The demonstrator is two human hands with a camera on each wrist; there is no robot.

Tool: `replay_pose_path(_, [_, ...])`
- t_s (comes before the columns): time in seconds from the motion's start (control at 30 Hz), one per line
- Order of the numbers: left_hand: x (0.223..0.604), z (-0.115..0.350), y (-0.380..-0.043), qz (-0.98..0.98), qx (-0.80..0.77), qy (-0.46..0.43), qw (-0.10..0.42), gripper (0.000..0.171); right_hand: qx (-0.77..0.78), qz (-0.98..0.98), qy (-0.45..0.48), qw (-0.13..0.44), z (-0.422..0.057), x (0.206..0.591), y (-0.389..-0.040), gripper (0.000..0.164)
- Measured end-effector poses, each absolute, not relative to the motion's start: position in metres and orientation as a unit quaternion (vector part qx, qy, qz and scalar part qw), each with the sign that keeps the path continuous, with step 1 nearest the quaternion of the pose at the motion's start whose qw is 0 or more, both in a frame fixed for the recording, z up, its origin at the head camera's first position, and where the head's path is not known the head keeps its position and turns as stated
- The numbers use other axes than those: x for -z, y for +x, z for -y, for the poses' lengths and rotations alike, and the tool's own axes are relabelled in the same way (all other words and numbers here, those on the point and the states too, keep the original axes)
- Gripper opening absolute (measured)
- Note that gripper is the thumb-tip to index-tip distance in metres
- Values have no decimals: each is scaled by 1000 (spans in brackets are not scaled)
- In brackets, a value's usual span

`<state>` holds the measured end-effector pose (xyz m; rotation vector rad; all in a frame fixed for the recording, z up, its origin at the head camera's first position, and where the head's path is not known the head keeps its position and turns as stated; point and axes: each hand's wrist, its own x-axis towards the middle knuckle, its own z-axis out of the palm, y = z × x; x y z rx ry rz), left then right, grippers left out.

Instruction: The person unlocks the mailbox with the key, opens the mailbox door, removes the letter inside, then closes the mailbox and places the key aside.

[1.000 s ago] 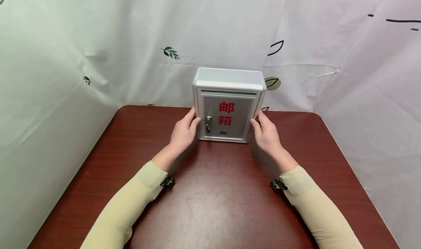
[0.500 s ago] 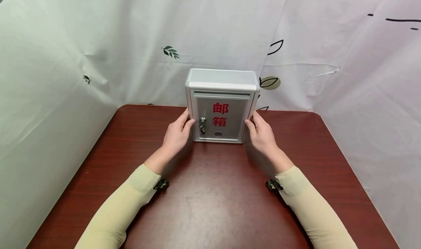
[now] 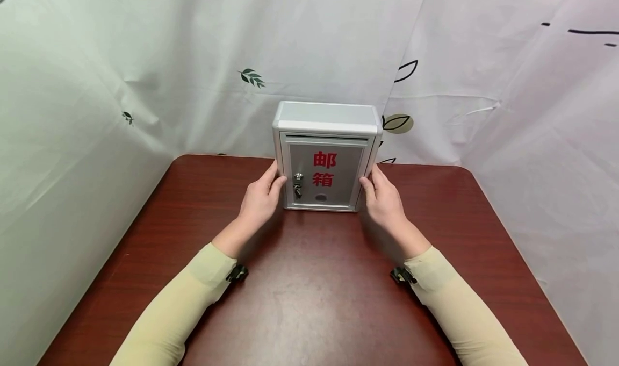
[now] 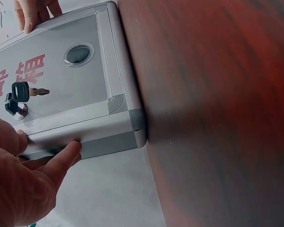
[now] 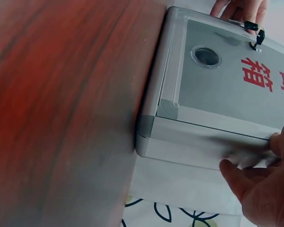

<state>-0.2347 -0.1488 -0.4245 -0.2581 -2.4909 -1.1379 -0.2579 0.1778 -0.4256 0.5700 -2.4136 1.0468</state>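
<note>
A silver-grey metal mailbox [image 3: 348, 167] with red characters on its door stands upright on the table. My left hand [image 3: 259, 199] holds its left side, thumb by the front edge and fingers along the side wall. Opposite, my right hand [image 3: 385, 199] grips the right side the same way. Two black-headed keys [image 4: 20, 92] hang at the lock on the door's left, one of them in the keyhole. Low on the door is a round window [image 5: 207, 56]. A narrow slot [image 3: 326, 139] runs across the front near the top. The mailbox's back is hidden.
The dark red-brown wooden table [image 3: 309, 296] has rounded far corners. White cloth [image 3: 203, 43] with leaf prints hangs behind it and along both sides, close behind the mailbox.
Both hands have shifted the mailbox a little to the left between one second and half a second ago. Since then the hands and the mailbox have stayed nearly still.
</note>
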Motion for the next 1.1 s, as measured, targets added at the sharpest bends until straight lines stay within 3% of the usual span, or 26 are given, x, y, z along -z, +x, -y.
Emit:
replay_pose_path(0.3, [426,149,-235,890,399,-91,201,58,-326,887,182,272,-178,419,-252,48])
replay_pose_path(0.53, [427,148,-235,887,402,-96,204,58,-357,864,168,314,-179,412,-248,61])
replay_pose_path(0.77, [427,149,-236,884,404,-104,213,57,-370,813,198,403,-178,403,-241,42])
replay_pose_path(1.1, [427,149,-237,885,405,-98,206,57,-356,803,264,399,-166,402,-234,26])
